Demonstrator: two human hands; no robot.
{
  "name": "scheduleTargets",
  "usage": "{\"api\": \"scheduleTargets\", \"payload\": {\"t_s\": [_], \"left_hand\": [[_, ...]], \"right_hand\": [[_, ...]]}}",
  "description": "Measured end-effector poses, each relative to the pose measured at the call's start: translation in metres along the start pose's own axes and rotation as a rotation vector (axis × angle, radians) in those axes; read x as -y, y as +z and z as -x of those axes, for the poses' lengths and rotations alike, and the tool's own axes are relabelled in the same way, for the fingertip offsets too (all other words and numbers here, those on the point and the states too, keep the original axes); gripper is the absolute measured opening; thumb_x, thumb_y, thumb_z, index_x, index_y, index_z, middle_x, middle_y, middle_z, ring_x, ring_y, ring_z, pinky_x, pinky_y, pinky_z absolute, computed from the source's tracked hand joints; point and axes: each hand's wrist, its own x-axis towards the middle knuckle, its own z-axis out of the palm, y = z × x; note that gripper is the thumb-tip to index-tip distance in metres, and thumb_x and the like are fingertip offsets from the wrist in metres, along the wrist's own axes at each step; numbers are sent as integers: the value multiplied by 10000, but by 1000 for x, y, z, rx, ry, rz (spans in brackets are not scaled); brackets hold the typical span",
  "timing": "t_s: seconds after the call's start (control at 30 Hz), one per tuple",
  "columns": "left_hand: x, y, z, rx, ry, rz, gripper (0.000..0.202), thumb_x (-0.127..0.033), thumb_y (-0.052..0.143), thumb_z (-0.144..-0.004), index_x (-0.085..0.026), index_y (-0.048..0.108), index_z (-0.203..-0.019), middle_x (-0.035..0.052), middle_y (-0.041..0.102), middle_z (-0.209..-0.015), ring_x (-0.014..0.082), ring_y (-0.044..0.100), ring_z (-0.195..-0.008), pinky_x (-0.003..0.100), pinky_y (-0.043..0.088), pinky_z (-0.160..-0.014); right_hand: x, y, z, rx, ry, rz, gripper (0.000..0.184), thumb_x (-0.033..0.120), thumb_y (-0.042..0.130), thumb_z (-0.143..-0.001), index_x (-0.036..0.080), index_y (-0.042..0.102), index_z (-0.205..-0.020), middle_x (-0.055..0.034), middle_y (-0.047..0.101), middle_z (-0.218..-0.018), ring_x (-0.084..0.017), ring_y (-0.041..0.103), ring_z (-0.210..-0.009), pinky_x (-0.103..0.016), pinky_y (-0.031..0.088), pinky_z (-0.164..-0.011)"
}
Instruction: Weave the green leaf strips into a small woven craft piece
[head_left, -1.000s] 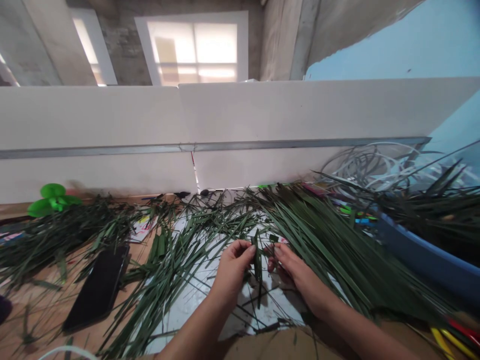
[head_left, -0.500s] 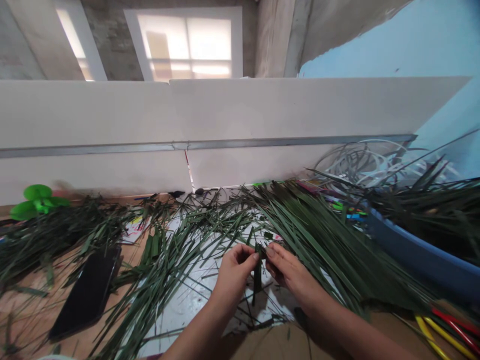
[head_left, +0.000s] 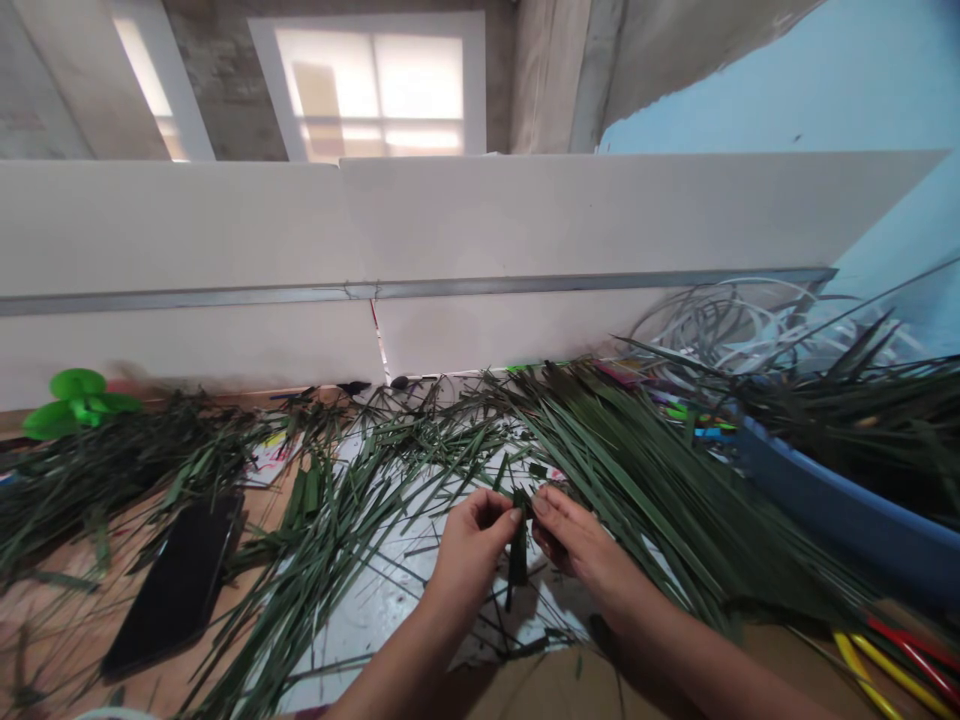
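A short dark green leaf strip hangs down between my two hands, above the white sheet. My left hand pinches it near the top between thumb and forefinger. Close beside it, my right hand has its thumb and fingers pressed together at the strip's upper end. What the right fingertips hold is small and partly hidden, seemingly part of the same leaf. Long green leaf strips lie fanned out to the right of my hands, and a looser pile of thin strips lies to the left.
A black phone lies at the left near a green plastic propeller-shaped object. On the right stands a blue basin full of dark leaves. Yellow and red handles lie at bottom right. White coiled strapping rests by the white panel.
Almost nothing differs. My left hand and the hanging leaf strip have shifted very slightly to the right; both hands keep their pinch.
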Motion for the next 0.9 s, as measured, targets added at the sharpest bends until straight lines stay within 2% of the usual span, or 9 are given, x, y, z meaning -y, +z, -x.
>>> {"api": "scheduleTargets", "payload": {"t_s": [0.53, 0.73, 0.9], "left_hand": [[1, -3, -1, 14, 1, -15, 273, -364, 821, -650, -158, 647, -689, -16, 578, -636, 116, 483, -608, 235, 374, -599], [-1, -2, -1, 25, -14, -1, 320, -401, 840, -606, -157, 642, -667, -18, 569, -615, 114, 470, -589, 237, 359, -581], [-1, -2, 1, 19, -45, 35, 333, -420, 850, -603, -163, 651, -675, -19, 560, -613, 107, 461, -570, 232, 341, -556]], "right_hand": [[0, -4, -3, 30, -57, 61, 543, 710, 686, -744, 230, 434, -702, 85, 342, -553, -93, 244, -498, -256, 164, -480], [1, -5, -4, 24, -63, 68, 539, 703, 702, -723, 232, 443, -696, 86, 323, -543, -98, 224, -503, -264, 148, -478], [-2, -9, -6, -12, -80, 61, 475, 656, 693, -768, 228, 492, -727, 76, 335, -589, -112, 259, -535, -258, 201, -496]]}}
